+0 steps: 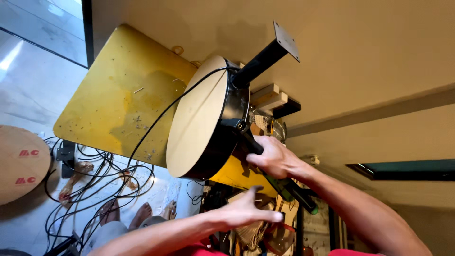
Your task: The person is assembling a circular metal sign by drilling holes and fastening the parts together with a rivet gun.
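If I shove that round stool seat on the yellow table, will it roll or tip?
The round seat rests on its rim, so it would probably roll. The black leg jutting sideways likely makes it lopsided and tippy. It looks rigid; the right hand steadies it on the yellow table.

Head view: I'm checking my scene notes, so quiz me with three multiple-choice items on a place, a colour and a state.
1. Where does the black cable run?
A. Across the round beige disc
B. Around the right wrist
C. Over the left hand

2. What colour is the tabletop?
A. Blue
B. Yellow
C. White

3. How is the right hand?
A. Open, flat
B. Out of view
C. Closed on a black bar

Answers:
1. A: the black cable crosses the round beige disc.
2. B: the tabletop is yellow.
3. C: the right hand wraps a black bar; the left hand is open.
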